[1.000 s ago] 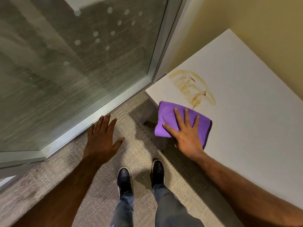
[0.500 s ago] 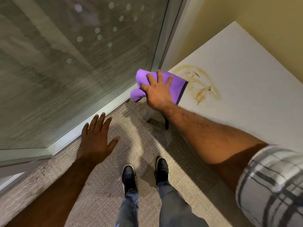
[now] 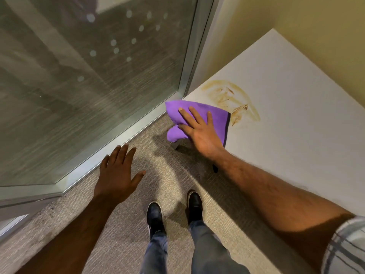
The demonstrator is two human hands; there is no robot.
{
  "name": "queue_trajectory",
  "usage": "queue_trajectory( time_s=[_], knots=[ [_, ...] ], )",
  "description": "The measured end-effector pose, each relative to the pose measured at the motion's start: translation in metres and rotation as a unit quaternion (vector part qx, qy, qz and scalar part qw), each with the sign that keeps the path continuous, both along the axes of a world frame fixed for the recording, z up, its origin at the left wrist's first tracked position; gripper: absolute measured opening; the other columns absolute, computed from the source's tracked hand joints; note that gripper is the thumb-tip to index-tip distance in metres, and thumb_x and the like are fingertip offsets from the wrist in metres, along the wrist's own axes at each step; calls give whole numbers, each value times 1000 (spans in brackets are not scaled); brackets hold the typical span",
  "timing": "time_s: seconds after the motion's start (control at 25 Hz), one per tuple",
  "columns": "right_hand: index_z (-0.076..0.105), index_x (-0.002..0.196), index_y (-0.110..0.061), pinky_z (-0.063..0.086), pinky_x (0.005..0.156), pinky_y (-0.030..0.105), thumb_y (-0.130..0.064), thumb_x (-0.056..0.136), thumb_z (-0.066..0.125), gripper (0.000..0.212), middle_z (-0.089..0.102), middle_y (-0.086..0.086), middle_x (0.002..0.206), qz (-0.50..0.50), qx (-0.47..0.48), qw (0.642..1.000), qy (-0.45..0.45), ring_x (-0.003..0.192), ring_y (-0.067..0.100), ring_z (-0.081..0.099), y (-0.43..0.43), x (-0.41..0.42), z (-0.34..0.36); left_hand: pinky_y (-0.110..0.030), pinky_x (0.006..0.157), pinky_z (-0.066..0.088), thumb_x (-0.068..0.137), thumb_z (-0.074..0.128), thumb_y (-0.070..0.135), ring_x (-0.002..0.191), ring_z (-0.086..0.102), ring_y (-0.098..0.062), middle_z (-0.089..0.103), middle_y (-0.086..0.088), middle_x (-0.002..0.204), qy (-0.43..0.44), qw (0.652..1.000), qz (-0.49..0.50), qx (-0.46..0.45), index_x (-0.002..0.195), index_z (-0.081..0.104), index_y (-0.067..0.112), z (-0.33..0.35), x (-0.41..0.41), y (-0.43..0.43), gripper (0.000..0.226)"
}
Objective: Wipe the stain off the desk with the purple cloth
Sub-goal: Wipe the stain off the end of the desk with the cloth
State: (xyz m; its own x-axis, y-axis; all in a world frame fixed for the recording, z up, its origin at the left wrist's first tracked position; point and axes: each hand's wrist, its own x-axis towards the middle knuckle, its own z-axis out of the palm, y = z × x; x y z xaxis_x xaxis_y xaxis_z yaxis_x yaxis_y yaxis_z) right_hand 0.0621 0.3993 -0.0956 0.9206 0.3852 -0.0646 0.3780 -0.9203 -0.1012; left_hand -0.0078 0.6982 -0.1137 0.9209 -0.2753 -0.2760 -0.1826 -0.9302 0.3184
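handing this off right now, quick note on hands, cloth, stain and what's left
Right hand: flat, fingers spread, pressing the folded purple microfibre cloth on the near left corner of the white desk; part of the cloth hangs over the edge.
Left hand: open and empty, held above the carpet.
Done: cloth is on the desk, beside the stain.
Left: the brown smeared stain is plainly there; wipe across it.

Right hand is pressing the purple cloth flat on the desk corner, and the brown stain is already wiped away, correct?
Not quite. The right hand is pressing the purple cloth on the desk corner, but the head view shows the brown stain still there, just beyond the cloth's edge.
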Motion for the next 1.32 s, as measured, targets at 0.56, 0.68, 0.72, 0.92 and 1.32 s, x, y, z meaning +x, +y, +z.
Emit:
queue_trajectory(
  time_s=[0.56, 0.68, 0.72, 0.92, 1.32],
  knots=[
    [46, 142, -35, 8, 103, 82, -31, 81, 68, 64, 5, 5, 166, 1, -61, 998, 35, 151, 37, 1, -6, 21, 2, -52, 117, 15, 88, 29, 67, 150, 15, -26, 23, -7, 162, -34, 999, -14, -1, 152, 26, 21, -4, 25, -20, 80],
    [48, 139, -38, 8, 104, 82, -34, 83, 63, 58, 10, 3, 165, -13, -46, 999, 27, 151, 36, 3, 10, 47, -1, -54, 116, 18, 88, 31, 67, 149, 20, -27, 27, -8, 161, -33, 999, -12, 6, 150, 30, 20, -9, 27, -22, 79],
    [49, 137, -38, 7, 104, 81, -35, 83, 63, 56, 12, 2, 165, -16, -47, 998, 24, 151, 36, 4, 13, 51, -1, -54, 116, 19, 87, 31, 68, 149, 20, -27, 27, -9, 160, -31, 999, -12, 7, 150, 30, 19, -11, 28, -23, 79],
    [58, 127, -35, 0, 108, 78, -22, 92, 60, 38, 10, 0, 165, -19, -41, 999, 21, 151, 36, 0, 16, 40, 0, -54, 117, 17, 86, 27, 69, 150, 16, -27, 23, -8, 162, -24, 1000, -17, 10, 151, 28, 20, -8, 35, -33, 82],
    [41, 147, -32, 7, 109, 76, -14, 92, 55, 59, 10, 1, 164, -34, -29, 999, -2, 150, 37, 6, -57, -85, -2, -54, 116, 15, 88, 30, 66, 149, 17, -29, 24, -10, 161, -36, 996, -79, -1, 150, 31, 17, 10, 40, -45, 79]
  ],
)
